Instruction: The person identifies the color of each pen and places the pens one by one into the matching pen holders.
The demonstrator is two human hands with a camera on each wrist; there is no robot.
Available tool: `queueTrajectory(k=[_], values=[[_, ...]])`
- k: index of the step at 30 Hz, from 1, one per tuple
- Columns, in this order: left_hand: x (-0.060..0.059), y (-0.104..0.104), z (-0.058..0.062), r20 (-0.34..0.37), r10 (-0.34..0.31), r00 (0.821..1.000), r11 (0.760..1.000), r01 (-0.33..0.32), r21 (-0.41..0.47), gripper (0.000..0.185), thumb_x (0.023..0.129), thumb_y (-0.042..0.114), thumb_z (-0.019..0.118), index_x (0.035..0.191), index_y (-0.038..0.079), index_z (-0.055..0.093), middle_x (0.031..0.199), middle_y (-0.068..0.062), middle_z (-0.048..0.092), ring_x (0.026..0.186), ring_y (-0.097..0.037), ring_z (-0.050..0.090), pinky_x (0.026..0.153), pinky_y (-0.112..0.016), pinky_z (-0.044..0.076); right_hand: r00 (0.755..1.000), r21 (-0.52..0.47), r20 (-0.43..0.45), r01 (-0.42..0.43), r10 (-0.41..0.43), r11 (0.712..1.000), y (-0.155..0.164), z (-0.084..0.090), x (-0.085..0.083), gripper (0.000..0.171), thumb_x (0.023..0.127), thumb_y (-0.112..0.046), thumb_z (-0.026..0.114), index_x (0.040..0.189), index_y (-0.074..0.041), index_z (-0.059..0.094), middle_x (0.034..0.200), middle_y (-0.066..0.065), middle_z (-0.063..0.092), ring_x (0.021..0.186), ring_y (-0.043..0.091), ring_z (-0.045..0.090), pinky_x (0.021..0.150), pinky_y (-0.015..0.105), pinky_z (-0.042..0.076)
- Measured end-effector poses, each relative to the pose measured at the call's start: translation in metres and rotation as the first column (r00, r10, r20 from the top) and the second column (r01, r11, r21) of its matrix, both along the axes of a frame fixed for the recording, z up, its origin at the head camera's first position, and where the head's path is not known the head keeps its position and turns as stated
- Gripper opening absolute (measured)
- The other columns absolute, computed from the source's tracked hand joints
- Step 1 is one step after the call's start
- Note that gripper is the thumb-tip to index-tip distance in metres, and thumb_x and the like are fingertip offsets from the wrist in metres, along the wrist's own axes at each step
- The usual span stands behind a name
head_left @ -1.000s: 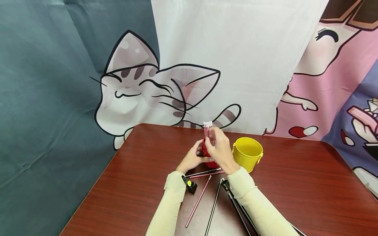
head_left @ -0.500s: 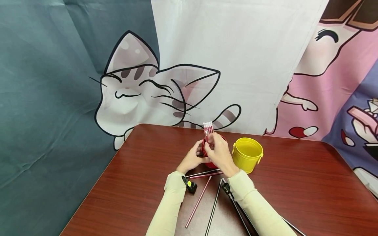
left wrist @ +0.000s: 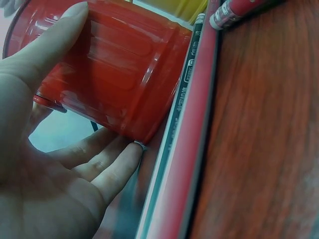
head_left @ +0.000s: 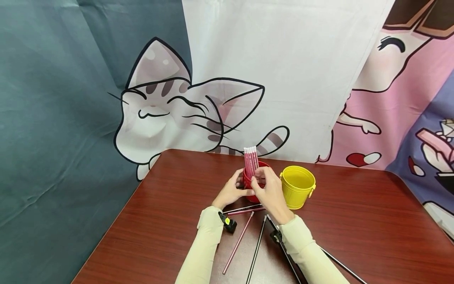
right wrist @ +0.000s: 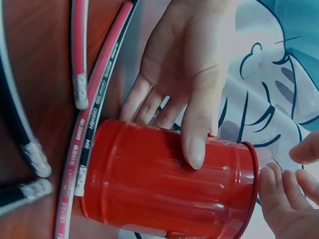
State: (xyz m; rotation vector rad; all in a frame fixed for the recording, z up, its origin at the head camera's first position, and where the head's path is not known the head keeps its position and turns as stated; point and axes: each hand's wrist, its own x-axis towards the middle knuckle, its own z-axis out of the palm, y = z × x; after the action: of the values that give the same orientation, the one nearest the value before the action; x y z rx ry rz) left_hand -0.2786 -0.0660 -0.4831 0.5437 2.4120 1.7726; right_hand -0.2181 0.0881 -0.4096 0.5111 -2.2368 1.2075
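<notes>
Lowered since a second ago, the red pencils point(head_left: 250, 161) stand in the red cup point(head_left: 256, 185), right grip point(head_left: 267, 188) loosening beside them, left grip point(head_left: 232, 190) clasping the cup, four pencils point(head_left: 248, 227) left on the table point(head_left: 354, 221).

Glossy red ribbed metal tin point(head_left: 252, 185) with a bundle of pink, white-tipped pencils point(head_left: 250, 161) inside. Plain yellow metal bucket point(head_left: 297, 186) just beside. Reddish-brown wood-grain table point(head_left: 354, 221), with loose pink and black pencils point(head_left: 238, 241) lying there. Cream sleeves point(head_left: 202, 252). Backdrop of grey-teal, white and pink cloth with a grey-striped white cartoon cat point(head_left: 166, 114) in black outline.
</notes>
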Motion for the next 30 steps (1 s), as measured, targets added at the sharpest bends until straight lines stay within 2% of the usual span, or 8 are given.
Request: queueTrajectory(k=[6, 9, 11, 13, 15, 18, 23, 30], values=[[0.001, 0.001, 0.000, -0.016, 0.003, 1.000, 0.999, -0.003, 0.034, 0.084, 0.069, 0.035, 0.080, 0.138, 0.031, 0.033, 0.127, 0.001, 0.050, 0.109, -0.017, 0.053, 0.094, -0.037, 0.043, 1.000, -0.049, -0.021, 0.008, -0.009, 0.999, 0.010, -0.005, 0.022, 0.019, 0.082, -0.007, 0.065, 0.099, -0.006, 0.056, 0.088, 0.002, 0.059, 0.072, 0.010, 0.057, 0.061, 0.026, 0.052], [0.001, 0.000, 0.000, -0.020, 0.001, 1.000, 0.999, 0.000, 0.047, 0.083, 0.068, 0.036, 0.081, 0.136, 0.033, 0.035, 0.125, 0.003, 0.051, 0.108, -0.016, 0.054, 0.094, -0.037, 0.044, 0.999, -0.056, 0.036, -0.004, 0.006, 0.998, 0.012, -0.008, 0.032, 0.019, 0.079, -0.005, 0.067, 0.096, -0.005, 0.057, 0.082, 0.000, 0.059, 0.068, 0.009, 0.057, 0.058, 0.025, 0.052], [0.001, 0.000, 0.000, -0.021, 0.003, 1.000, 0.999, -0.002, 0.040, 0.082, 0.067, 0.037, 0.081, 0.135, 0.035, 0.035, 0.124, 0.004, 0.052, 0.108, -0.015, 0.053, 0.095, -0.037, 0.043, 0.993, -0.060, 0.116, -0.027, 0.034, 0.998, 0.012, -0.010, 0.038, 0.016, 0.078, -0.003, 0.067, 0.091, -0.006, 0.058, 0.077, -0.001, 0.059, 0.064, 0.009, 0.057, 0.056, 0.024, 0.051], [0.002, 0.000, 0.000, -0.019, 0.009, 1.000, 0.999, -0.008, 0.032, 0.083, 0.067, 0.037, 0.081, 0.135, 0.036, 0.035, 0.124, 0.006, 0.052, 0.109, -0.015, 0.053, 0.095, -0.037, 0.043, 0.972, -0.055, 0.227, -0.047, 0.059, 0.997, 0.011, -0.013, 0.043, 0.014, 0.077, -0.003, 0.066, 0.087, -0.008, 0.059, 0.073, -0.002, 0.059, 0.059, 0.009, 0.056, 0.054, 0.023, 0.050], [0.002, 0.001, 0.000, -0.014, 0.012, 1.000, 1.000, -0.012, 0.025, 0.082, 0.067, 0.038, 0.081, 0.135, 0.038, 0.034, 0.125, 0.007, 0.051, 0.109, -0.014, 0.053, 0.096, -0.036, 0.042, 0.936, -0.045, 0.343, -0.066, 0.078, 0.997, 0.009, -0.016, 0.047, 0.012, 0.076, -0.003, 0.065, 0.084, -0.010, 0.058, 0.071, -0.001, 0.058, 0.054, 0.008, 0.056, 0.051, 0.022, 0.049], [0.002, 0.001, 0.000, -0.004, 0.010, 1.000, 1.000, -0.010, 0.024, 0.082, 0.067, 0.038, 0.080, 0.135, 0.038, 0.034, 0.126, 0.008, 0.050, 0.111, -0.014, 0.052, 0.097, -0.036, 0.041, 0.889, -0.003, 0.452, -0.075, 0.068, 0.997, 0.005, -0.019, 0.050, 0.011, 0.076, -0.004, 0.063, 0.082, -0.010, 0.056, 0.068, -0.001, 0.055, 0.048, 0.008, 0.054, 0.046, 0.022, 0.046], [0.003, 0.002, 0.002, 0.007, -0.001, 1.000, 0.999, 0.000, 0.036, 0.080, 0.070, 0.033, 0.080, 0.136, 0.034, 0.034, 0.127, 0.004, 0.050, 0.112, -0.017, 0.051, 0.098, -0.038, 0.041, 0.863, 0.074, 0.503, -0.096, 0.046, 0.993, -0.002, -0.027, 0.054, 0.009, 0.076, -0.003, 0.061, 0.080, -0.007, 0.054, 0.061, -0.001, 0.054, 0.044, 0.008, 0.052, 0.045, 0.022, 0.044], [0.018, 0.000, 0.025, 0.007, -0.015, 1.000, 0.999, 0.015, 0.031, 0.079, 0.073, 0.024, 0.078, 0.138, 0.021, 0.033, 0.129, -0.005, 0.049, 0.113, -0.025, 0.050, 0.098, -0.044, 0.040, 0.791, 0.086, 0.608, -0.154, 0.071, 0.984, -0.012, -0.042, 0.055, 0.010, 0.077, -0.005, 0.061, 0.078, -0.003, 0.051, 0.055, -0.001, 0.054, 0.041, 0.010, 0.055, 0.042, 0.025, 0.046]])
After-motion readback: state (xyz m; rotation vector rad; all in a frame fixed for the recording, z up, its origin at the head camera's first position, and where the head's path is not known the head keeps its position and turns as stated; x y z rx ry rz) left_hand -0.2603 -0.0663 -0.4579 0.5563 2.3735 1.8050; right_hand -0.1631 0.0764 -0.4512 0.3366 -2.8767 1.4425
